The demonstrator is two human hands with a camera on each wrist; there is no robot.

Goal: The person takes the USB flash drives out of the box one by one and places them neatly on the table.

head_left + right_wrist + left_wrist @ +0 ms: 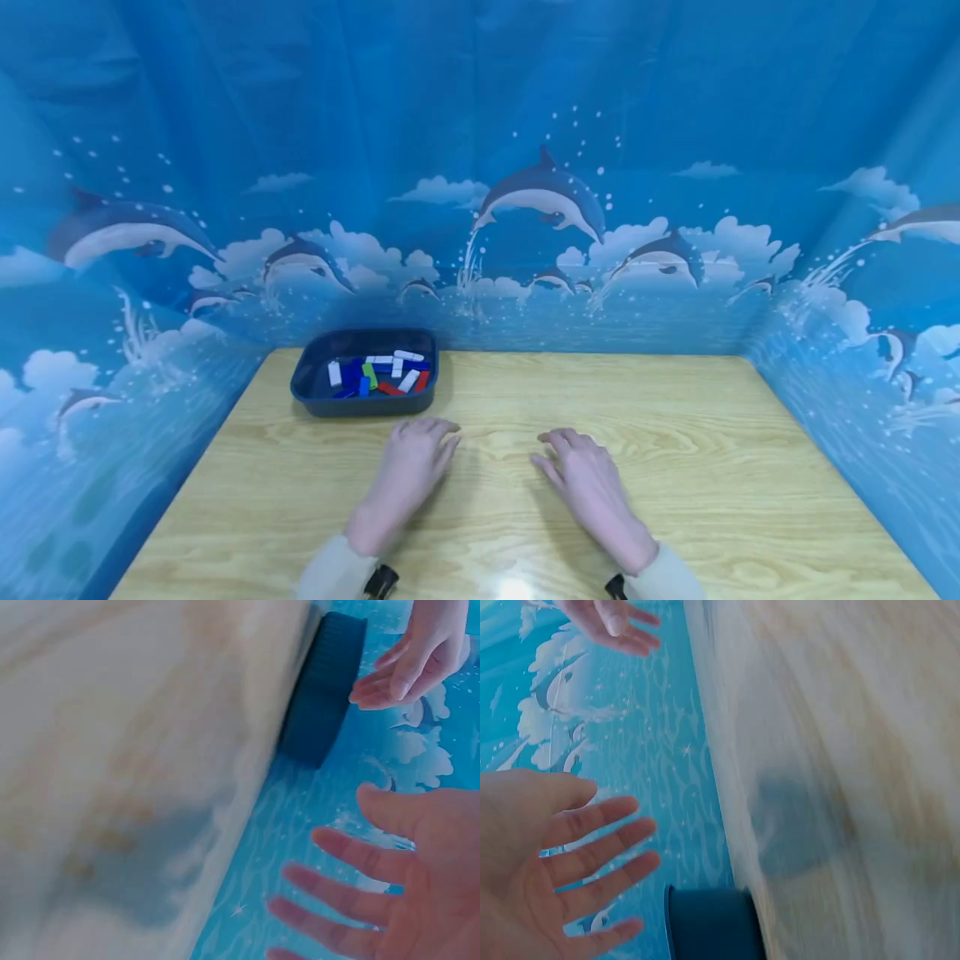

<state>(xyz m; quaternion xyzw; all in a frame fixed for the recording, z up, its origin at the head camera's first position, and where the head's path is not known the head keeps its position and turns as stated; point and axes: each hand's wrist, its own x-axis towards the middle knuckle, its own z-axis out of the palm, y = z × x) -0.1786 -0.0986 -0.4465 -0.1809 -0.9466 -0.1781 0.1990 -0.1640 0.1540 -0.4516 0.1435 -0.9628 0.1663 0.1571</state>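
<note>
Over the wooden table my left hand hangs with loose, spread fingers and holds nothing. It is just in front of a dark blue plastic basket. Inside the basket lie several small blocks: white, blue, red and one green. My right hand hovers to the right, its fingers also relaxed and nothing in it. In the left wrist view the left palm shows bare. The right wrist view shows the right palm bare too, with the basket beyond.
The light wooden table spreads out under both hands. A blue curtain printed with dolphins and clouds hangs behind it and along both sides. The basket stands at the table's back left, close to the curtain.
</note>
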